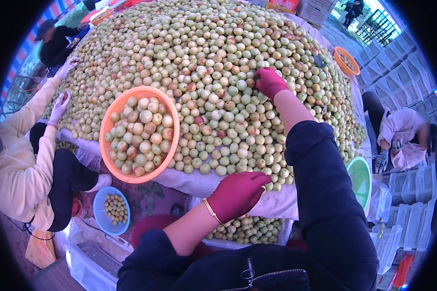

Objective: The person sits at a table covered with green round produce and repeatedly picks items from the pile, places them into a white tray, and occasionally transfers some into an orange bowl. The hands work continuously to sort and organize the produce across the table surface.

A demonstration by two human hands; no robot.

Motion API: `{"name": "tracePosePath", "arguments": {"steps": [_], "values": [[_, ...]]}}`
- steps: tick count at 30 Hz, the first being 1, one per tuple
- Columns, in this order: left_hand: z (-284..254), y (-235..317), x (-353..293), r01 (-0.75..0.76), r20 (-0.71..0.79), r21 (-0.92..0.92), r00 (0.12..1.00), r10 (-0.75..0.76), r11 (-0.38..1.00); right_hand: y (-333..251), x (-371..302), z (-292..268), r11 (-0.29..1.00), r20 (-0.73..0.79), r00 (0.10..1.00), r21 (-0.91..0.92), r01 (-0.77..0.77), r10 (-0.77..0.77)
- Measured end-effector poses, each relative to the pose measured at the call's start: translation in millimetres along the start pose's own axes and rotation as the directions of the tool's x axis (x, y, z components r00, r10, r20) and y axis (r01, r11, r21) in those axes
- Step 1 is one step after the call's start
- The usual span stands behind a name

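Note:
A big heap of round green and reddish-brown fruits, which look like jujubes [213, 63], spreads over a cloth-covered table [189, 183]. My right hand [271, 83], in a dark red glove, reaches into the middle of the heap. Its fingers are curled down among the fruits, and whatever they grip is hidden. Close to the near edge of the table, my left hand [239, 195], gloved alike and with a bracelet at the wrist, is closed. The pale edge of a jujube [263, 190] shows at its fingertips.
An orange basket [107, 140] of larger fruits sits on the heap's near left edge. Below it stands a blue basin [99, 213] with fruits. A crate of fruits [247, 230] is under the table edge. A green basket [358, 182] is at right. People work at left and right.

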State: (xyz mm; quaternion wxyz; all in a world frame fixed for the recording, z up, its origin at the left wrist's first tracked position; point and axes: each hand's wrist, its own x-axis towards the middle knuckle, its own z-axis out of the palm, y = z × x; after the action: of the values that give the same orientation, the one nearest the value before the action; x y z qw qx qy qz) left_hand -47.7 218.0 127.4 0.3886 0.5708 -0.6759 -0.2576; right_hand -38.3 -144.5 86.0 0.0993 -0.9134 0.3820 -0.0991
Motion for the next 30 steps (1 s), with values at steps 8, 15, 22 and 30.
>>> {"name": "tracePosePath", "arguments": {"steps": [8,15,22,30], "values": [[-6,-5,-1,-0.061,-0.097,-0.061,0.994,0.055,0.996,-1,7,-24,0.959,-0.072,0.996,0.281,-0.022,0.044],[-22,-18,-1,0.034,-0.113,-0.13,0.992,-0.049,0.991,-15,20,-20,0.995,0.075,0.995,0.077,-0.069,0.063],[-38,-38,13,0.005,0.039,-0.998,0.807,-0.589,-0.06,-40,-19,-56,0.665,0.219,0.964,0.699,-0.263,0.151],[-43,-57,15,-0.313,0.019,-0.842,0.796,-0.605,-0.439,-165,-149,-50,0.574,0.001,0.757,0.653,0.494,-0.653]]}}
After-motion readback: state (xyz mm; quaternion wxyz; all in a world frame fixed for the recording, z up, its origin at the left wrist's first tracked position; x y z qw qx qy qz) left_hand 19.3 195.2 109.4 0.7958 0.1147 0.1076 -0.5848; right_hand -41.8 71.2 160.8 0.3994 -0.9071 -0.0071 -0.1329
